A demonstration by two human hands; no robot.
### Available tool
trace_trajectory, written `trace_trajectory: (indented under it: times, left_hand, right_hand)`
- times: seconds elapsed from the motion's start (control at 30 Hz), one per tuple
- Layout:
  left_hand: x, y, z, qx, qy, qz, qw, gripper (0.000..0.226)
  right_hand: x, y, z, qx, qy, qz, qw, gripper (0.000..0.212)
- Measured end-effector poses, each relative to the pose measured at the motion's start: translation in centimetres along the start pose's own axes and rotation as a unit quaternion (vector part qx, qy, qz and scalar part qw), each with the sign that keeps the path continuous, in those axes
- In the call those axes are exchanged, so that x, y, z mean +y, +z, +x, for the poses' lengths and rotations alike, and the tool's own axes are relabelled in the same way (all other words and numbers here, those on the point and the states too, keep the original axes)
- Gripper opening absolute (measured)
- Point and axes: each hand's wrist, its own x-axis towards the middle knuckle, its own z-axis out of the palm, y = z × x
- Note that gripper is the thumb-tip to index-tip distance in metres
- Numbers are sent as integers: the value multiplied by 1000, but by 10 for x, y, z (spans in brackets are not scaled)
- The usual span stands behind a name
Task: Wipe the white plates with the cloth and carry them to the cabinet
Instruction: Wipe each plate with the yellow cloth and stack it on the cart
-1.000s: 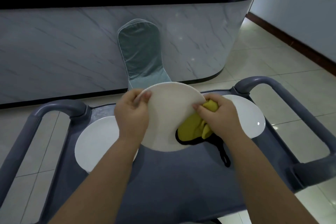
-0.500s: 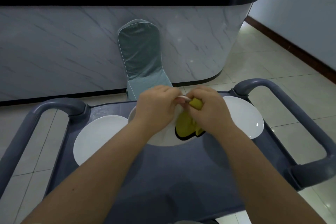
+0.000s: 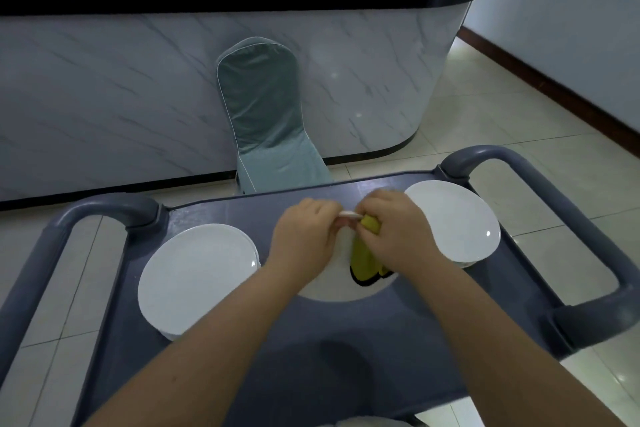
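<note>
White plate (image 3: 332, 288) at the middle of the grey cart (image 3: 311, 374), mostly hidden under both hands, near rim showing at 6 o'clock. Lower and flatter than a second ago, when tilted up toward the camera. Resting on the cart or held just above it: cannot tell.

Left hand (image 3: 304, 236) now at the plate's 12 o'clock rim, pinching it between thumb and curled fingers; a second ago at the 9 o'clock edge. Right hand (image 3: 398, 232) close beside it, fingers curled round the yellow cloth (image 3: 363, 260), bunching it over that same far rim. Black-edged end of the cloth trailing across the plate toward 5 o'clock.

Second plate (image 3: 197, 274) flat on the cart at 9 o'clock of the wiped one, third plate (image 3: 453, 218) at 2 o'clock, both placed as before.

Beyond the cart at 12 o'clock, green-covered chair (image 3: 263, 114) against the marble-fronted counter (image 3: 121, 87).
</note>
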Motion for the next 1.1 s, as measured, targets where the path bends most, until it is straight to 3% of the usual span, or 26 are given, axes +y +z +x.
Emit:
trace_trajectory:
  times: [0.13, 0.2, 0.27, 0.33, 0.4, 0.5, 0.6, 0.7, 0.73, 0.8, 0.87, 0.9, 0.93, 1.0, 1.1]
  left_hand:
    - [-7, -26, 29, 88, 30, -3, 996, 14]
    - [-17, -29, 24, 132, -62, -65, 987, 8]
    - [-21, -24, 3, 168, -220, -192, 942, 10]
    - [-22, -9, -25, 148, -305, -228, 913, 11]
    - [-21, 1, -44, 75, -265, -151, 950, 15]
    - [-13, 3, -36, 11, -63, -15, 998, 23]
    - [3, -7, -11, 30, 48, -4, 998, 27]
    - [2, -23, 11, 88, 66, 1, 994, 19]
    - [-1, -29, 14, 107, 42, -13, 993, 13]
    - [-5, -33, 10, 168, -101, -107, 975, 13]
    - [-4, -24, -6, 216, -282, -265, 896, 19]
    - [-3, -17, -18, 217, -331, -298, 868, 19]
    - [-3, -9, -30, 195, -348, -286, 871, 19]
    - [-6, 3, -47, 116, -302, -188, 927, 14]
    - [-1, 5, -34, 30, -108, -23, 993, 20]
  right_hand:
    - [-7, -23, 17, 70, -29, 47, 996, 13]
    - [-3, -24, 10, 83, 17, 107, 991, 10]
    - [4, -15, -4, 83, 108, 171, 976, 9]
    - [11, -2, -18, 59, 155, 155, 974, 10]
    - [12, 9, -27, 47, 115, 83, 989, 13]
    - [-3, 10, -22, 52, -29, -30, 998, 8]
    - [-16, -2, -9, 62, -121, -74, 988, 6]
    - [-15, -20, 0, 94, -89, 3, 992, 9]
    - [-11, -26, -2, 101, -56, 55, 992, 8]
    - [0, -30, -10, 98, 43, 153, 982, 8]
    - [14, -23, -22, 64, 166, 215, 960, 17]
    - [21, -16, -29, 46, 209, 223, 951, 16]
    - [26, -9, -36, 33, 234, 218, 947, 15]
    - [28, 2, -44, 30, 242, 186, 952, 17]
    - [14, 3, -39, 32, 121, 73, 989, 19]
